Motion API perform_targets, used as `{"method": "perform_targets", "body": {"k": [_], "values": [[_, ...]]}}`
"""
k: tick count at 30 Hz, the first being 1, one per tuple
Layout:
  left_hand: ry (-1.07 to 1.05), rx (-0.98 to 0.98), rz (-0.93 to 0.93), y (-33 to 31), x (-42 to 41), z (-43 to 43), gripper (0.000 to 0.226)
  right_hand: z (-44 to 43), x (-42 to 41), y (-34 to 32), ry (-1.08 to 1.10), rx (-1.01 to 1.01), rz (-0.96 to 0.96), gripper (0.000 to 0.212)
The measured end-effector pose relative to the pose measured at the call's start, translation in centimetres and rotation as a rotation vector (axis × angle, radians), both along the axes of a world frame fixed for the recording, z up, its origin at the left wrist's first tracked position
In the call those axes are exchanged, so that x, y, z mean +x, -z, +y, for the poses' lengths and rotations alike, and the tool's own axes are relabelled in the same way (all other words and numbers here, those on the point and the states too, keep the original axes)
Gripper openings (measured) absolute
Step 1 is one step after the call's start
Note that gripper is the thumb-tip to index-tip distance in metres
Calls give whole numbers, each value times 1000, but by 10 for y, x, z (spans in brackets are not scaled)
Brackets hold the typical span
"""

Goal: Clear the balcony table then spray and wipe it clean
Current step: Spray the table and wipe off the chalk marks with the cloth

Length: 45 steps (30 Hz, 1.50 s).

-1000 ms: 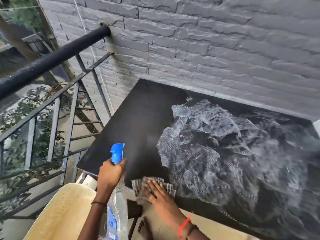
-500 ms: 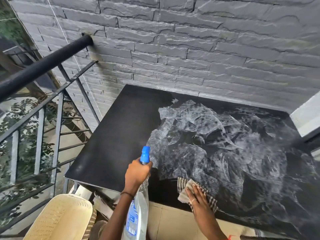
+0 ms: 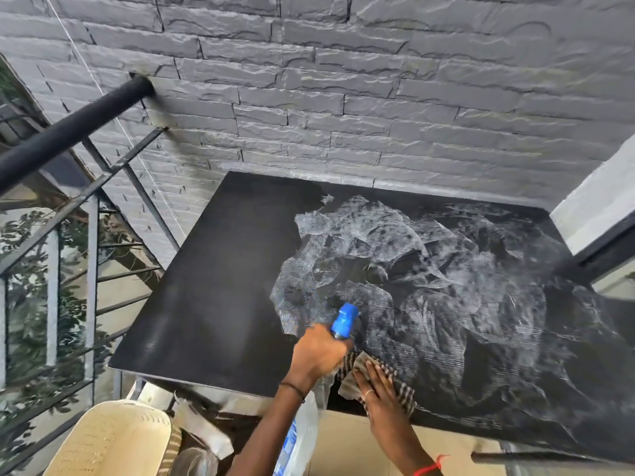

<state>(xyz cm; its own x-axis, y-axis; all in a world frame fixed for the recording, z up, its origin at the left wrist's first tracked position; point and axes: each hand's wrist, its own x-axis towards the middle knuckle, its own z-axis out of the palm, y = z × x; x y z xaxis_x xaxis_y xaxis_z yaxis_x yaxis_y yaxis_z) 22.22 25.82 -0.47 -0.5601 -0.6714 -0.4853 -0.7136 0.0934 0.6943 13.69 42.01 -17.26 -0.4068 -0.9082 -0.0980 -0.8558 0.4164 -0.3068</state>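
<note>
Brown-checked cloth (image 3: 404, 396) under flat right fingers (image 3: 376, 377), on black table (image 3: 223, 286).

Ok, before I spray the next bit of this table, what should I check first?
1. Left hand grips the spray bottle: ok.
2. Blue nozzle points over the table: ok.
3. Right hand presses the checked cloth at the near edge: ok.
4. White foam smears wiped off the right part: not ok.
5. Left part wetted: not ok, it looks dry.
6. Liquid left in the bottle: cannot tell.
</note>
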Motion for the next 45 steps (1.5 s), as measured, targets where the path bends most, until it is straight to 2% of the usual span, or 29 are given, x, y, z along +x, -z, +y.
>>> {"method": "perform_targets", "body": {"k": [3, 7, 10, 15, 19, 24, 28, 31, 34, 35, 41, 45], "values": [[-55, -38, 16, -2, -9, 1, 31, -2, 0, -1, 1, 9, 13, 134], [-165, -77, 77, -7, -25, -15, 21, -1, 0, 1, -14, -35, 6, 125], [-219, -144, 84, -14, -38, -34, 19, -2, -2, 5, -16, -3, 15, 132], [-347, -176, 115, -27, -55, -74, 37, -4, -2, 7, -24, 40, 45, 138], [-299, -159, 137, -32, -65, -89, 28, -6, -3, 5, -42, 66, 83, 144], [-107, -129, 138, -28, -70, -72, 36, -6, -3, 3, -44, 99, 108, 147], [-240, -40, 205, -18, -47, -70, 36, -5, -9, 1, -39, 120, 85, 146], [-364, -65, 217, -12, -14, -79, 40, -2, -21, -5, -1, 88, 21, 130], [-441, -108, 192, -8, 20, -86, 37, -18, -41, -12, 59, -28, 18, 94], [-459, -119, 179, -8, 30, -87, 35, -33, -47, -15, 75, -52, 30, 88], [-632, -130, 183, -6, 78, -97, 33, -138, -21, -38, 19, -48, 12, 70], [-688, -167, 170, -4, 92, -112, 25, -159, 36, -22, -152, 35, 25, 64]]}}
